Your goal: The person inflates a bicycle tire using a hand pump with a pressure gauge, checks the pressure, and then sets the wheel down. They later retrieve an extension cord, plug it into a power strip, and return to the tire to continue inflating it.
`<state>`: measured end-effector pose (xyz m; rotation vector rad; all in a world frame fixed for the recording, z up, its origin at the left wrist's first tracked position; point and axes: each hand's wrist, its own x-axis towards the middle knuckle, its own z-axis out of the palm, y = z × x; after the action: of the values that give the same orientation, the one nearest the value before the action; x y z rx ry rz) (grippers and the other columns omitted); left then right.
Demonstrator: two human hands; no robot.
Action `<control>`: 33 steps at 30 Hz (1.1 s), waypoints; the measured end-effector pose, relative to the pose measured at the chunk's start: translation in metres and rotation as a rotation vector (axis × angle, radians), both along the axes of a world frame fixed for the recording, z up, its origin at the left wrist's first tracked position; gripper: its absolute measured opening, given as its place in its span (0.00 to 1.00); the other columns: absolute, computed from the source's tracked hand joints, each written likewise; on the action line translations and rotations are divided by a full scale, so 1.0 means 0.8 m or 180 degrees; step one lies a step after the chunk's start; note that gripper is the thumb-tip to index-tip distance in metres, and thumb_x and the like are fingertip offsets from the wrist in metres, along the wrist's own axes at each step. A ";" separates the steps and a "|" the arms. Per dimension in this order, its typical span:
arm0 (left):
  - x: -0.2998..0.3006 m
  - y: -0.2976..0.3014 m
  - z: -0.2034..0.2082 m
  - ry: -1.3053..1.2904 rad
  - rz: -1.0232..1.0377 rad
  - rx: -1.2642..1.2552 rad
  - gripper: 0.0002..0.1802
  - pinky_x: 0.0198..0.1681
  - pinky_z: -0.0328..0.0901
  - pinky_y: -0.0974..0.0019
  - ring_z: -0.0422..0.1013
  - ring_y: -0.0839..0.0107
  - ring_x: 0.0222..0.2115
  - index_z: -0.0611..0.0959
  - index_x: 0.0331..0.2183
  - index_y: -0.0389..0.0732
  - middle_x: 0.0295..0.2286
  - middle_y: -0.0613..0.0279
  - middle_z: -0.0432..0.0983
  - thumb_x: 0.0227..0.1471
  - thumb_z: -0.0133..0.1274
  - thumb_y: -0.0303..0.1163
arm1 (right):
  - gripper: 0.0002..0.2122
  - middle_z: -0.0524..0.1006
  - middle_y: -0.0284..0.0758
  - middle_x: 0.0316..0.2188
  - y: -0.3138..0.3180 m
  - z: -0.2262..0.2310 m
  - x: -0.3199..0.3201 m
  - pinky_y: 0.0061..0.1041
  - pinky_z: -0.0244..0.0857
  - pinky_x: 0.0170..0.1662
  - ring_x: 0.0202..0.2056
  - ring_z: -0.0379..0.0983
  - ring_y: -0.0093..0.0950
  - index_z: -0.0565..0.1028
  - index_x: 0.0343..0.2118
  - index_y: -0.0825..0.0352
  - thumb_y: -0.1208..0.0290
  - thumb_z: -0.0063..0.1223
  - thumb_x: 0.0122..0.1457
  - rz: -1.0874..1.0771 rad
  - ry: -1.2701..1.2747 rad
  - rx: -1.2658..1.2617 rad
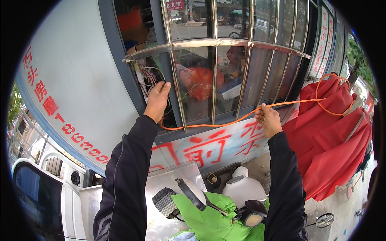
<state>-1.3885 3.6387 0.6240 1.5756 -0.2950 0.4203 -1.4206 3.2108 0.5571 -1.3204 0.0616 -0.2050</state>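
Observation:
An orange cable (225, 123) runs from the lower corner of the window opening, along the sill, and out to the right. My right hand (268, 118) is closed on it in front of the barred window, thumb and fingers pinching it from below. Up at the opening on the left, my left hand (159, 100) is closed, its fingertips at the gap beside a bundle of thin wires (149, 76). What those fingers hold is hidden. Farther right, the cable loops over a red cloth cover (329, 140).
Metal bars (173, 72) cross the window; an orange bag (200, 82) shows behind the glass. Below my arms is a scooter with a green cover (225, 225), a mirror (193, 195) and a white body (245, 188). A white vehicle (52, 193) stands at lower left.

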 end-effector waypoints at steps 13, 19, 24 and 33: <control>-0.012 -0.010 -0.031 -0.1260 0.2206 0.1000 0.31 0.64 0.55 0.54 0.64 0.47 0.60 0.64 0.63 0.26 0.57 0.36 0.66 0.67 0.46 0.37 | 0.16 0.81 0.38 0.28 0.006 -0.018 0.001 0.28 0.75 0.33 0.27 0.80 0.28 0.77 0.38 0.69 0.57 0.53 0.69 -0.0063 0.0169 0.0035; -0.063 -0.025 -0.024 -0.2380 0.1815 0.4128 0.16 0.70 0.48 0.48 0.59 0.48 0.62 0.75 0.49 0.32 0.52 0.49 0.70 0.58 0.49 0.24 | 0.26 0.82 0.47 0.29 -0.009 0.009 -0.050 0.29 0.75 0.27 0.27 0.81 0.32 0.76 0.46 0.82 0.54 0.51 0.69 0.0154 0.0526 -0.1001; -0.064 0.006 -0.014 -0.2498 0.1408 0.5175 0.17 0.73 0.44 0.47 0.56 0.49 0.65 0.75 0.47 0.29 0.53 0.47 0.69 0.54 0.48 0.21 | 0.23 0.83 0.45 0.31 -0.035 0.013 -0.145 0.28 0.77 0.32 0.29 0.82 0.30 0.78 0.43 0.81 0.57 0.53 0.68 0.0637 0.0171 -0.1211; -0.242 -0.040 -0.022 -0.3300 0.1502 0.3123 0.17 0.41 0.70 0.57 0.75 0.64 0.33 0.86 0.36 0.39 0.33 0.57 0.82 0.64 0.56 0.44 | 0.17 0.82 0.38 0.21 -0.029 -0.011 -0.358 0.28 0.71 0.28 0.21 0.78 0.24 0.79 0.24 0.76 0.68 0.50 0.66 0.0127 -0.0813 0.0338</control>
<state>-1.5824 3.6069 0.6064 2.2535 -1.0387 1.6542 -1.7067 3.1878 0.5479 -1.1799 -0.1680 -0.3305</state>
